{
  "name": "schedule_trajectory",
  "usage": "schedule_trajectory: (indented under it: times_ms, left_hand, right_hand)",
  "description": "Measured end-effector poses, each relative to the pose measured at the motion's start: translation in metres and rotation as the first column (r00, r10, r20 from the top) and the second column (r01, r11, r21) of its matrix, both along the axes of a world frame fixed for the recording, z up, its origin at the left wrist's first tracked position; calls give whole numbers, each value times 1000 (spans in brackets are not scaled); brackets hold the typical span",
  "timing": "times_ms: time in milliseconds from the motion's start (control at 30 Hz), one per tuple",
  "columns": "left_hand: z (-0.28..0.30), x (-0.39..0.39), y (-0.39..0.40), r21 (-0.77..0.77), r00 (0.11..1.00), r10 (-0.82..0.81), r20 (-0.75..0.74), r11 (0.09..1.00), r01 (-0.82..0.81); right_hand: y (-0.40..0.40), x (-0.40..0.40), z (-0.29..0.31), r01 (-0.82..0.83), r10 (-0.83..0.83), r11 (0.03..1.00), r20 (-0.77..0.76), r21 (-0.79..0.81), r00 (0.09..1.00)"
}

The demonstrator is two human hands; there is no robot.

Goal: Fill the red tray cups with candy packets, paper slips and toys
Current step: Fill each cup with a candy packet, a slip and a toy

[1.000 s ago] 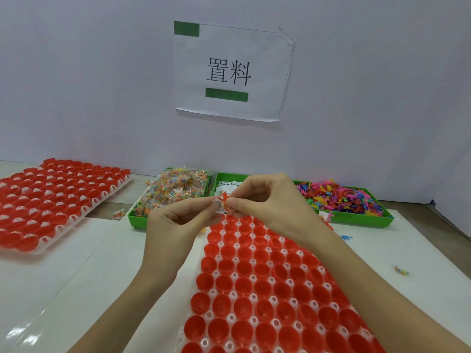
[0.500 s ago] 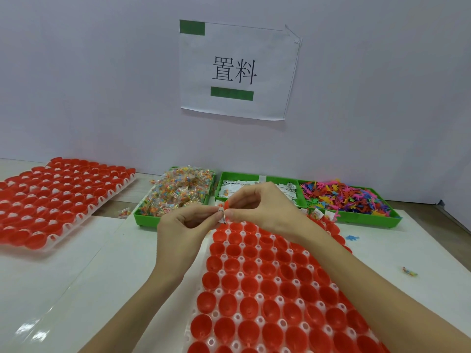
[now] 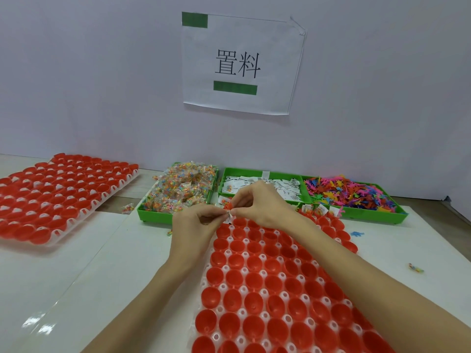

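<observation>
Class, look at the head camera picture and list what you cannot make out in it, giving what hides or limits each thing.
1. The small item pinched between the left hand and right hand: head view, mostly covered by fingertips.
2. Print on the white paper slips in the middle green bin: too small.
3. The near red cup tray: its far rows hidden by the hands, its near end cut by the bottom edge.
4. The far-left red cup tray: cut by the left edge.
</observation>
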State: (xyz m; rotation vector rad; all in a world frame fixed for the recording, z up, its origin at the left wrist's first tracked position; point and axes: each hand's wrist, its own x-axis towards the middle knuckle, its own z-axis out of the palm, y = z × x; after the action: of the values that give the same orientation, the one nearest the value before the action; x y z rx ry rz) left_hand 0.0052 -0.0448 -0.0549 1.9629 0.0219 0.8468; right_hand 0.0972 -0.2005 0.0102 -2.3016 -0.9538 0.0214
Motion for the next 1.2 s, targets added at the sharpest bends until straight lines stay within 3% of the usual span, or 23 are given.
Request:
schedule_trajectory:
  times_ms: [100,433,1000,1200]
  left_hand:
    - [0,0,1,99,996,90,-24,991,-87]
    - [-1,-3,3,283,994,107,-38,955,-92]
    - [-1,-2,9,398,993,102,-54,915,-72]
    - [1,-5,14,452,999,36,-40,892,-14]
  right_hand:
    - [0,1,-2,7,-7,1000,-9,1,1000]
    - [5,1,-11,19,-19,1000,-27,-1,999]
    - [15,0,-6,14,-18,984,-16,-177,1000]
    - [16,-2,-6,30,-27,986,19,-162,999]
